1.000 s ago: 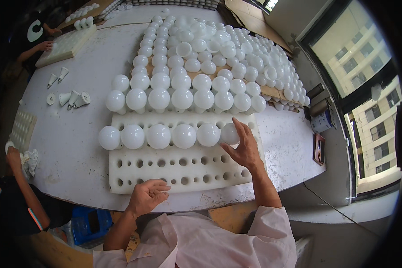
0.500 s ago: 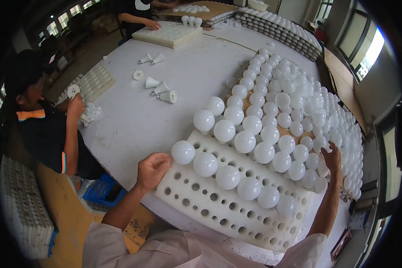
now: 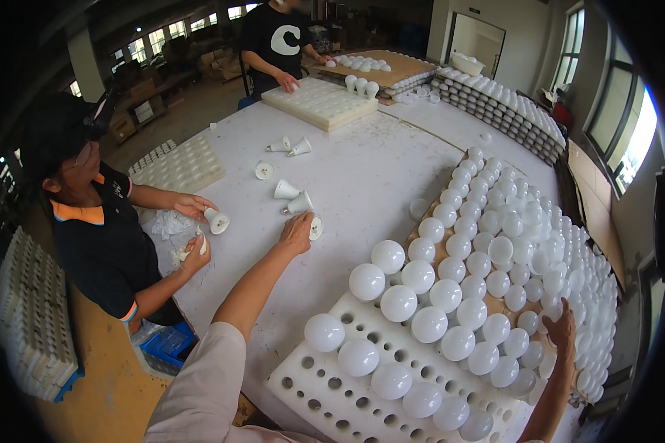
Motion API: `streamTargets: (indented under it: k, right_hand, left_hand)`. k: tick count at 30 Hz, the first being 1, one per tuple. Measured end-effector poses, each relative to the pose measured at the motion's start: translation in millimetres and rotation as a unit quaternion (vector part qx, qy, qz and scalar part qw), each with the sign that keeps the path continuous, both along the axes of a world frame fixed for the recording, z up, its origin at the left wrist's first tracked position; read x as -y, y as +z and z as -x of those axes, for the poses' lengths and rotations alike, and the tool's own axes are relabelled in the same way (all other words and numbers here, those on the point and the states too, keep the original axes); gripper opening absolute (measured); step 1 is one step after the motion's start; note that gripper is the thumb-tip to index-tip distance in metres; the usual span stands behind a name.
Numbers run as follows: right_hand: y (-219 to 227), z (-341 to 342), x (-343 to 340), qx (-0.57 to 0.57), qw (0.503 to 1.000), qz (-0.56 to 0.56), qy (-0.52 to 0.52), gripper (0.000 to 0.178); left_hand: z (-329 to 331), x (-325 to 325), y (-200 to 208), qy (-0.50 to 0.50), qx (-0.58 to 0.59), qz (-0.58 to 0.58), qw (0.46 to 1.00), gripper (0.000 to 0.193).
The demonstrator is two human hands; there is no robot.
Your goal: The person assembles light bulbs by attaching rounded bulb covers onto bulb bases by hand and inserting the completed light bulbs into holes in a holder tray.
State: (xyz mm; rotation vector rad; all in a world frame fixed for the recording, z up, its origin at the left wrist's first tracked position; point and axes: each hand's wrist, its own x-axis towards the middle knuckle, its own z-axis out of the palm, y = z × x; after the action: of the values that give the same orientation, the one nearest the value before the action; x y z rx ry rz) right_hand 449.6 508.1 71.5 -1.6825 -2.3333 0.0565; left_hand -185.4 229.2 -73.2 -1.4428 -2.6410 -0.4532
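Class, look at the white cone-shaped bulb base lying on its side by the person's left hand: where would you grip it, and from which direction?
Grip the white cone-shaped bulb base across its narrow neck, probably coming from above. It lies tipped over on the white table, so the neck is exposed, while the left hand already crowds its wide end.

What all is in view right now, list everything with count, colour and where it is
bulbs: many, white, massed on the table's right side
foam tray: one, white with round holes, near edge, part filled with bulbs
bulb bases: several, white, loose at table centre
table: one, white, large
far foam tray: one, cream, far edge
co-workers: two, dark shirts, at left and far end
left hand: reaching to a bulb base at table centre
right hand: resting among the bulbs at right
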Motion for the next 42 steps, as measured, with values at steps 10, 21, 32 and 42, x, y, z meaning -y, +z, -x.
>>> streamTargets:
  k: [10,21,32,42]
  right_hand:
    - [45.1,-25.4,89.3,-0.513,0.858,0.023,0.006,0.070]
    - [27.7,-48.9,297.1,-0.699,0.701,0.118,0.075,0.054]
    - [-2.5,5.2,411.5,-0.578,0.778,0.174,0.175,0.075]
    - [20.4,-37.0,173.8,-0.828,0.528,-0.034,0.184,0.053]
  left_hand:
    - [-65.0,43.5,29.5,0.056,0.179,-0.034,0.982,0.048]
    - [-151.4,217.9,47.7,-0.032,0.672,-0.456,0.583,0.038]
    - [-246.7,299.5,49.3,-0.191,0.753,-0.346,0.526,0.042]
    - [-282.3,294.3,43.7,-0.342,0.745,-0.160,0.550,0.054]
